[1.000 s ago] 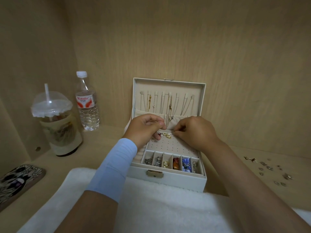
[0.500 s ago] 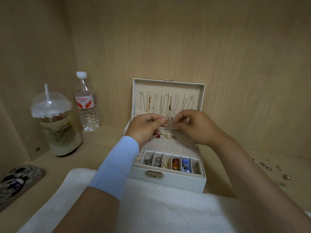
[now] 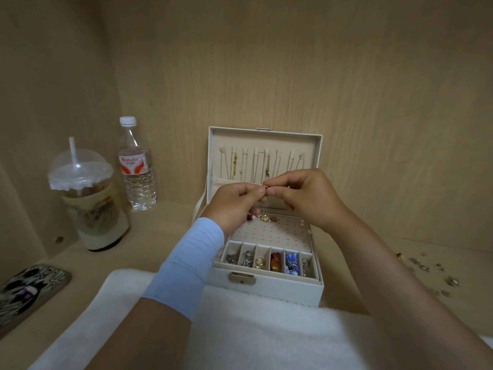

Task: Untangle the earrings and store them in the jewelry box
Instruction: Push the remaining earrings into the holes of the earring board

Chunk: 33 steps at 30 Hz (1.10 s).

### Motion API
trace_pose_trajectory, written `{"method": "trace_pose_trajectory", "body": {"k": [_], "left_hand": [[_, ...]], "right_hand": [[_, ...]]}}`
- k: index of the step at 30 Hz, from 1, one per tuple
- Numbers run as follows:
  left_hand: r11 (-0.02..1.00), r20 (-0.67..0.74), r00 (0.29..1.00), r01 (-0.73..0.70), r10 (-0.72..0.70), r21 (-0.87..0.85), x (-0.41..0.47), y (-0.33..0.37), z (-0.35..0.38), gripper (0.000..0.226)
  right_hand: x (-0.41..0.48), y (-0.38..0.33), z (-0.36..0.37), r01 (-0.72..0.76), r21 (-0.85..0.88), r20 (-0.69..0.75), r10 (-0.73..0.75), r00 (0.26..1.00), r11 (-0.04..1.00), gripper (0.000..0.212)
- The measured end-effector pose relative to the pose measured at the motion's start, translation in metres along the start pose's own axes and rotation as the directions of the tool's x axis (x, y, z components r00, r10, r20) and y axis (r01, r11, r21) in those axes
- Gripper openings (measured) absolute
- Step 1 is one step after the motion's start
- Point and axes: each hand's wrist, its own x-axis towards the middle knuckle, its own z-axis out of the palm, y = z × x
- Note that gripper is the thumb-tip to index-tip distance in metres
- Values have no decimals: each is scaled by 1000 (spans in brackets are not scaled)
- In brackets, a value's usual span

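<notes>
Because we work in the air and not on the table (image 3: 165,217), a slip is our chief worry, and we judge it by where a dropped piece would land; the white towel (image 3: 240,329) in front of us has a deep pile that could hide a small thing bouncing off a rim; the open jewelry box (image 3: 266,289) sits just beyond the towel, and its perforated panel (image 3: 269,236) lies right beneath our hands, so a straight fall would likely stay inside, though it might disturb the pearl and red studs (image 3: 262,217) at the panel's far edge; the necklaces (image 3: 256,166) hanging in the lid are close behind our fingers, and a hook could catch a chain if we drift back; more loose earrings (image 3: 426,268) lie scattered on the table to the right, well apart from the box, where a careless forearm might sweep them.

Our left hand (image 3: 234,201), a pale blue sleeve (image 3: 192,263) at its wrist, is curled narrow, thumb and forefinger pinching one side of the small gold earring (image 3: 265,186); our right hand (image 3: 306,198) is curled likewise and pinches the other side, fingertips almost meeting; too sharp a pull could bend the wire; whether one piece or two tangled ones sit between the fingers is too small to tell.
</notes>
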Motion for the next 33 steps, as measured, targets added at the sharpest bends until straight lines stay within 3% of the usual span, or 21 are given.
{"method": "trace_pose_trajectory", "body": {"k": [5, 8, 13, 16, 21, 30, 33], "left_hand": [[966, 36, 997, -76, 69, 248, 19, 2, 1, 12], [892, 81, 991, -127, 102, 433, 30, 1, 5, 10], [771, 192, 973, -219, 128, 597, 39, -8, 12, 11], [735, 246, 965, -231, 90, 637, 39, -10, 16, 9], [717, 236, 968, -223, 83, 661, 41, -11, 16, 6], [758, 209, 976, -184, 65, 626, 42, -8, 10, 12], [724, 253, 967, -186, 15, 664, 41, -5, 11, 11]], "right_hand": [[-2, 9, -8, -105, 50, -44, 107, 993, 993, 9], [-3, 15, -15, -76, 58, -72, 80, 994, 995, 7], [-1, 30, -25, -95, -161, 11, 98, 995, 982, 8], [-2, 32, -24, -72, -334, 117, 117, 986, 940, 10], [-2, 29, -16, -51, -505, 163, 153, 975, 862, 5], [-4, 26, -6, 29, -636, 157, 93, 983, 771, 5], [-3, 24, -8, 12, -648, 198, 153, 968, 761, 10]]}}
